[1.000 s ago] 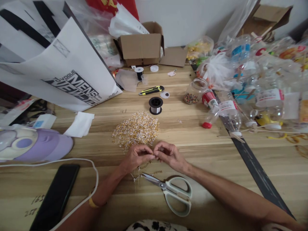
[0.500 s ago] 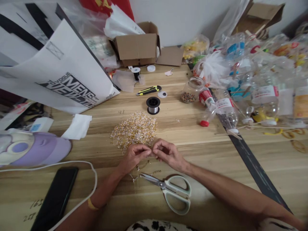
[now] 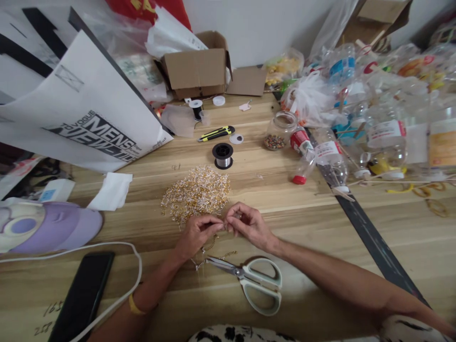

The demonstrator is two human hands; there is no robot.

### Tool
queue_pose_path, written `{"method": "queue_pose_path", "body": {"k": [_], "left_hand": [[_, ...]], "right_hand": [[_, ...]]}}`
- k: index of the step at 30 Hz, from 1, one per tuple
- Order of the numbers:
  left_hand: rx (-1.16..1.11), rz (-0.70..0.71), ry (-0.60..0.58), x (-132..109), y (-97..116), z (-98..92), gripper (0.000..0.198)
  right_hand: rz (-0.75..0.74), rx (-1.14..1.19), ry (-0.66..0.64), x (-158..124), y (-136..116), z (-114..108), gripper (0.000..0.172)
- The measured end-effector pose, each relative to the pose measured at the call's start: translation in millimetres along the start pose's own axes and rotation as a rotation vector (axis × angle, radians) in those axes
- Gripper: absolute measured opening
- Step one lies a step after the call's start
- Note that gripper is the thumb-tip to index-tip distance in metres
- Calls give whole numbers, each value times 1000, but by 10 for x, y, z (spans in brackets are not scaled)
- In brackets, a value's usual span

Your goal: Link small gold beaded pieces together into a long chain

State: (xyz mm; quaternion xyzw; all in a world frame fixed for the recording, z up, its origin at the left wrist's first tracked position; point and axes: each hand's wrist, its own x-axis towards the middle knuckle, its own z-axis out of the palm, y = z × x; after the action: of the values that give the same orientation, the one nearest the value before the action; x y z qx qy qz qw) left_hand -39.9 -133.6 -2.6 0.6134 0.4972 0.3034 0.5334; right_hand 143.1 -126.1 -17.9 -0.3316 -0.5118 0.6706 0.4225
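My left hand [image 3: 197,232] and my right hand [image 3: 249,225] meet fingertip to fingertip over the wooden table. Both are closed in a pinch; whatever sits between the fingers is too small to name. Just beyond them lies a heap of small gold and clear beads [image 3: 197,192]. A beaded chain [image 3: 228,255] hangs or lies below my left hand, and I cannot tell whether it joins what I pinch. Scissors [image 3: 238,272] with pale green handles rest nearer to me, blades slightly apart. Behind the heap stands a black spool of silvery wire [image 3: 223,156].
A yellow-black utility knife [image 3: 216,133] and a jar of beads [image 3: 280,130] lie farther back. Plastic bottles [image 3: 329,154] crowd the right side. On the left are a large paper bag [image 3: 89,114], a purple device [image 3: 64,221], a phone [image 3: 83,294] and a white cable [image 3: 138,266].
The view has shifted slightly, so most things appear a little farther left. Both hands keep their pinch, with only slight movement at the fingers.
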Motion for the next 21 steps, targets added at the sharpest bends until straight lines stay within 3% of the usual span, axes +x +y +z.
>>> {"method": "queue_pose_path", "body": {"k": [5, 11, 21], "left_hand": [[33, -43, -7, -5, 18, -12, 20], [13, -38, 17, -11, 34, -7, 20], [27, -25, 42, -17, 13, -64, 17]], "right_hand": [[-51, -161, 3, -16, 51, -31, 23], [-223, -401, -19, -18, -4, -38, 18], [-368, -540, -42, -13, -24, -51, 14]]}}
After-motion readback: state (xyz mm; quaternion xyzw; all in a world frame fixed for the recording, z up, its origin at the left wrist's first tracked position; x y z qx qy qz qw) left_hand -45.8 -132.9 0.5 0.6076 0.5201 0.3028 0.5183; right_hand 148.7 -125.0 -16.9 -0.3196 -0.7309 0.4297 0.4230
